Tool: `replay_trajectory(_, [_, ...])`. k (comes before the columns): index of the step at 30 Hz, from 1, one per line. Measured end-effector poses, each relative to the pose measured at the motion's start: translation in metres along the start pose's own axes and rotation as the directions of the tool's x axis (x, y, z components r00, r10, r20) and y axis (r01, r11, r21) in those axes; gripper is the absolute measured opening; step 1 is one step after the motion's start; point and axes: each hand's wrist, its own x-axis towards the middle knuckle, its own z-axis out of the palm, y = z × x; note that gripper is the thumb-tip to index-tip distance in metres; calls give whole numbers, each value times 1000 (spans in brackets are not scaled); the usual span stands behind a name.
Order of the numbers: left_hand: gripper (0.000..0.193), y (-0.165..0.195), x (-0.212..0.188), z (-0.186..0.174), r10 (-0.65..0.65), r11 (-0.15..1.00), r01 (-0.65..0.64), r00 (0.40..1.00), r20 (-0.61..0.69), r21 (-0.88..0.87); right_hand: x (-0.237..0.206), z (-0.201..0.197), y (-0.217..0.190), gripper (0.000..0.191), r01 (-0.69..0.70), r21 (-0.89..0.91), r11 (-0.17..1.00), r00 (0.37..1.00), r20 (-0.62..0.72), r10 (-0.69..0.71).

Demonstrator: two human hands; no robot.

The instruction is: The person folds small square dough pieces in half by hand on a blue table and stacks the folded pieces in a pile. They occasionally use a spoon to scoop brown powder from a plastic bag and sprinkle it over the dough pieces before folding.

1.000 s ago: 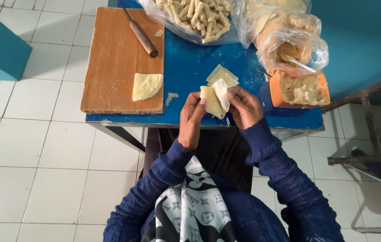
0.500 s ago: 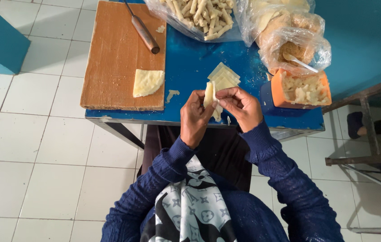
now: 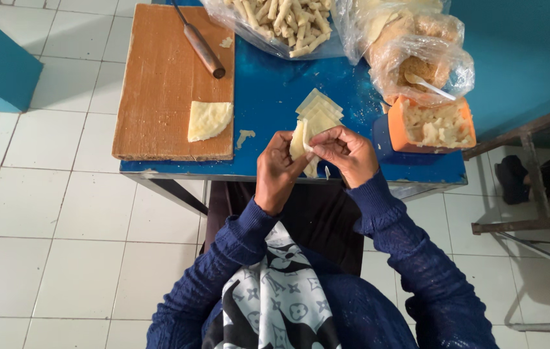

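My left hand (image 3: pixel 276 171) and my right hand (image 3: pixel 347 154) meet over the front edge of a blue table (image 3: pixel 268 97). Together they pinch a pale, thin pastry sheet (image 3: pixel 299 139), folded between the fingertips of both hands. Just behind the hands lies a small stack of the same pale sheets (image 3: pixel 317 111) on the table. To the right stands an orange tub (image 3: pixel 431 126) holding pale filling.
A wooden board (image 3: pixel 158 84) lies on the table's left part with a folded quarter sheet (image 3: pixel 208 120) and a wooden-handled tool (image 3: pixel 201 46). Plastic bags of finished rolls (image 3: pixel 278 19) and crumbs (image 3: pixel 425 64) sit at the back. White tiled floor surrounds the table; a metal frame (image 3: pixel 527 226) stands right.
The sheet, held flat and wide a second ago, is now folded narrow between both hands. The hands have drawn closer together.
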Motion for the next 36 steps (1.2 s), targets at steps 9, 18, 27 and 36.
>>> replay_trajectory(9, [24,-3,-1,-9,-75,966,69,997,-13,-249,1,-5,15,14,-94,384,919,995,50,81])
replay_trajectory(18, [37,13,-5,2,6,995,-5,1000,-11,103,-8,5,2,15,18,29,999,999,-28,-17])
replay_trajectory(27, [31,9,-7,-6,-7,1000,7,1000,-17,8,-9,6,4,15,18,65,998,999,-36,-16])
replay_trajectory(36, [31,-2,-5,-13,-102,954,93,995,-17,-285,-4,-6,24,15,-145,489,860,988,19,155])
